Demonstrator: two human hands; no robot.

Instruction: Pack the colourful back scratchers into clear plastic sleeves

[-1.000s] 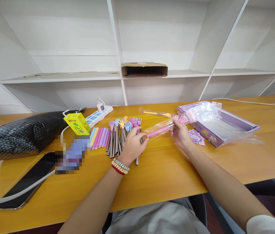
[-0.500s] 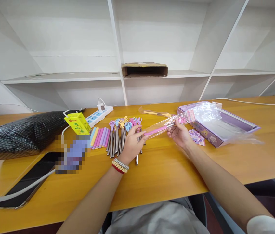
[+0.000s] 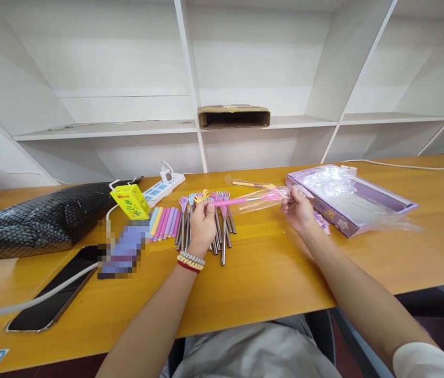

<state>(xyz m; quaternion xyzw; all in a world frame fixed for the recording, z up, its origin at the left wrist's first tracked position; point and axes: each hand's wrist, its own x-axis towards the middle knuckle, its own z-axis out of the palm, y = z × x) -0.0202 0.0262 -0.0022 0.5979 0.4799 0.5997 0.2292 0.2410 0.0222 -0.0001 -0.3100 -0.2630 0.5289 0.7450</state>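
A pink back scratcher (image 3: 230,201) with a metal shaft lies level between my hands, its claw end inside a clear plastic sleeve (image 3: 247,207). My left hand (image 3: 203,227) pinches the end of the pink handle, which sticks out of the sleeve. On the far side, my right hand (image 3: 298,211) is closed on the sleeve's end, just beyond the claw. Behind and below my left hand lie several metal back scratchers (image 3: 224,244) with coloured claws. To their left is a row of pastel handle tubes (image 3: 165,223).
A purple box (image 3: 383,197) holding clear plastic bags stands at the right. Behind my hands lies a wrapped yellow scratcher (image 3: 245,184). Leftward are a yellow drink carton (image 3: 131,202), a power strip (image 3: 162,189), a phone (image 3: 54,294) with cable, and a black wrapped parcel (image 3: 41,218).
My left hand has moved left with the pink handle, which now sticks out of the sleeve. My right hand has shifted slightly right, toward the sleeve's end.
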